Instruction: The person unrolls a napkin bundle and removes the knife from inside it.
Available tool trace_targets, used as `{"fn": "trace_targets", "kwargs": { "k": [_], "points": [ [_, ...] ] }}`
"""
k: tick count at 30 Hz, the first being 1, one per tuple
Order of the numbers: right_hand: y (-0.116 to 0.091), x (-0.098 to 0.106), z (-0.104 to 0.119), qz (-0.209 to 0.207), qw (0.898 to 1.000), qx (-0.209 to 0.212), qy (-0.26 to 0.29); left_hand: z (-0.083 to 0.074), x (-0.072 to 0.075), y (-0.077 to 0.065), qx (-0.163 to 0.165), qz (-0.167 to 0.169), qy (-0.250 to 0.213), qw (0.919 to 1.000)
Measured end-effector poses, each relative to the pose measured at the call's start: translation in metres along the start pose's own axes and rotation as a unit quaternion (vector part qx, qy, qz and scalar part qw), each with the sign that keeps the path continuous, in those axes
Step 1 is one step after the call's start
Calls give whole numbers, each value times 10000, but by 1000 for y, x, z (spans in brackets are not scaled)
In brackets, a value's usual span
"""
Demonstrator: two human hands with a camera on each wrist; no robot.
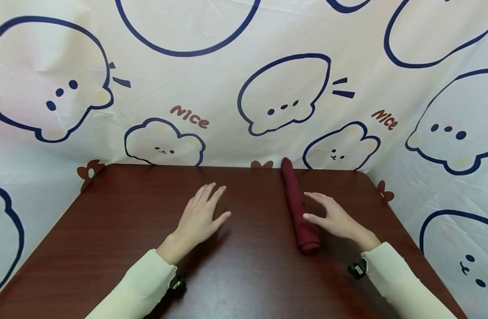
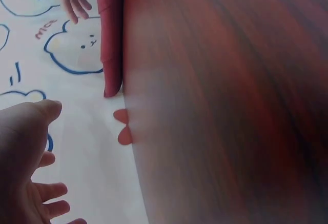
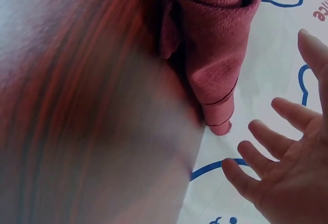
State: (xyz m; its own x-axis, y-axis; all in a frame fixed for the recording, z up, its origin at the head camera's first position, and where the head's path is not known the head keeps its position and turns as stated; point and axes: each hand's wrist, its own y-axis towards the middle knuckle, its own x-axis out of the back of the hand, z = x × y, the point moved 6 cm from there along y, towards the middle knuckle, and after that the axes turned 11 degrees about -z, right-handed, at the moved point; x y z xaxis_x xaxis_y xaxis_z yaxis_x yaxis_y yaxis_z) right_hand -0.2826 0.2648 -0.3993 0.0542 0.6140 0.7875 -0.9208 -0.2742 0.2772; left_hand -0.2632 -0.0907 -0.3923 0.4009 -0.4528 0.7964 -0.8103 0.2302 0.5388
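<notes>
A dark red rolled-up cloth [image 1: 297, 204] lies lengthwise on the table, right of the middle, its far end reaching the back edge. In the right wrist view the spiral layers of the cloth [image 3: 218, 39] show at its near end. My right hand [image 1: 335, 218] hovers just to the right of the roll, fingers spread, holding nothing; in the head view its thumb tip overlaps the cloth, and touch is not clear. Well left of the roll, my left hand [image 1: 198, 217] is held over the table with fingers extended and nothing in it.
The dark brown wooden table [image 1: 244, 279] fills the lower view. A white curtain [image 1: 220, 88] with blue cartoon outlines stands right behind its back edge and along both sides. Each wrist carries a small black device under a pale sleeve [image 1: 136, 283].
</notes>
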Motion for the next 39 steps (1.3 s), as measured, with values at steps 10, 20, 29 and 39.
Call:
{"fn": "trace_targets", "kwargs": {
  "k": [10,20,29,39],
  "points": [
    [-4,7,-11,98,9995,-122,292,-18,-9,8,29,144,-248,9996],
    [-16,4,-20,238,9989,-45,394,-40,-25,8,-153,358,-429,9983],
    [-27,-2,-24,543,9969,-66,574,-59,-38,7,-371,440,-458,9973],
    [-30,-13,-26,973,9901,-45,1010,-82,-49,6,-594,552,-554,9952]
  ]
}}
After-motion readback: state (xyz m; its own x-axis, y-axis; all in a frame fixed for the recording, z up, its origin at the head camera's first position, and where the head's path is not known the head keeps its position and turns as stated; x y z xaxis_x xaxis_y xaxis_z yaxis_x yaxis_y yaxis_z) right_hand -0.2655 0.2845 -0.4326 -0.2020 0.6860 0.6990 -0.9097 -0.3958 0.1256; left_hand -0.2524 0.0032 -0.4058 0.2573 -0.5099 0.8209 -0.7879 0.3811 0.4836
